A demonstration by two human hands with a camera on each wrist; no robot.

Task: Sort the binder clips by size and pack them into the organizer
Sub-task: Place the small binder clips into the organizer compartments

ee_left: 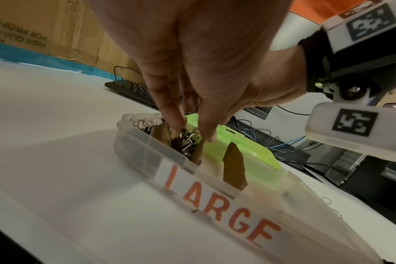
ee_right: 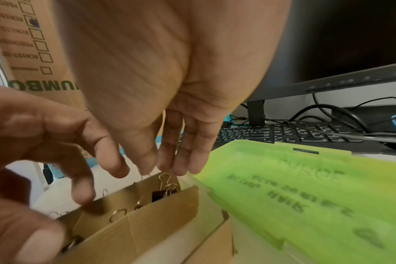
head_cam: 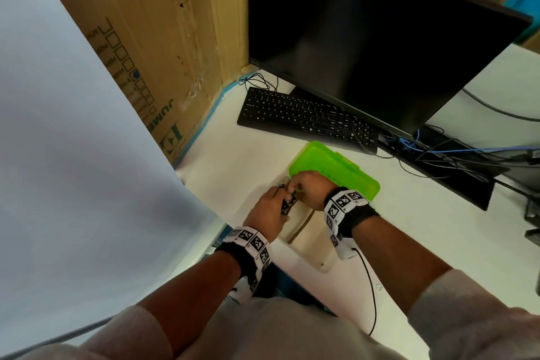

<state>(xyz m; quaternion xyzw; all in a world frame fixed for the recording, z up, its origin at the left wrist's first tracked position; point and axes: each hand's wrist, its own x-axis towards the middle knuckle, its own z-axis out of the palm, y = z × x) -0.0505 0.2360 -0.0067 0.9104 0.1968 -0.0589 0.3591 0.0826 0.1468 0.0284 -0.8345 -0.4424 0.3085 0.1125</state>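
Both our hands, the left hand [head_cam: 267,210] and right hand [head_cam: 309,187], reach fingers-down with relaxed grip into the organizer [ee_left: 147,150] on the table [head_cam: 248,161], touching binder clips [ee_left: 188,141] piled between cardboard dividers [ee_right: 147,210].

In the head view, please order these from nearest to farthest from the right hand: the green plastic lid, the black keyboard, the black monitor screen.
1. The green plastic lid: nearest, directly behind the right hand, which overlaps its near edge.
2. The black keyboard: farther back on the white desk, beyond the lid.
3. The black monitor screen: farthest, standing behind the keyboard.
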